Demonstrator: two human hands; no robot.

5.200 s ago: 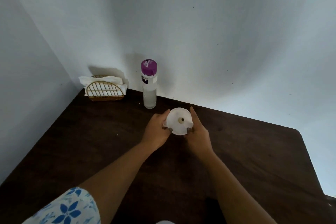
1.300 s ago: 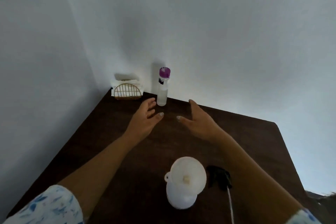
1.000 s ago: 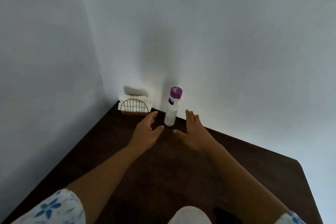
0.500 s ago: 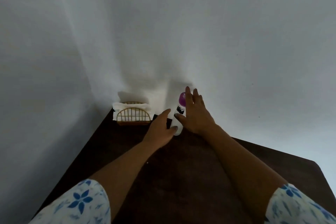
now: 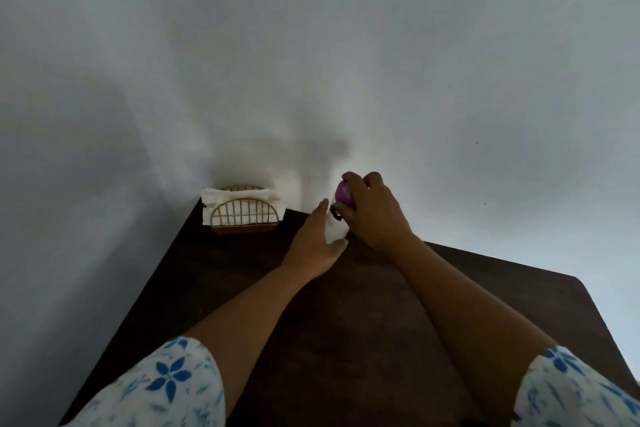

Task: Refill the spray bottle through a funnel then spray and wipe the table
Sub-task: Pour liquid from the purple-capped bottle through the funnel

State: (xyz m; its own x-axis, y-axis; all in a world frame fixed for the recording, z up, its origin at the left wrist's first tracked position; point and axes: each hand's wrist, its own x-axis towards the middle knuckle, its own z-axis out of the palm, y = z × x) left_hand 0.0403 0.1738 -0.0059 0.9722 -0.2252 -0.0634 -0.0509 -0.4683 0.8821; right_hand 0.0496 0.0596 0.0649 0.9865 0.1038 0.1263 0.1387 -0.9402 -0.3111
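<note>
Both hands have reached the bottle (image 5: pixel 335 229); the right hand (image 5: pixel 372 215) now clasps its purple cap (image 5: pixel 343 198).

What you have in front of you, counted

You see one clear bottle with a purple cap (image 5: pixel 343 198), one arched golden wire holder (image 5: pixel 244 217) of white napkins, one dark brown wooden desk (image 5: pixel 346 340), and your two hands.

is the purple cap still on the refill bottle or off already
On. The purple cap sits atop the bottle, with the right hand wrapped over it. Whether it is loosened cannot be told.
</note>
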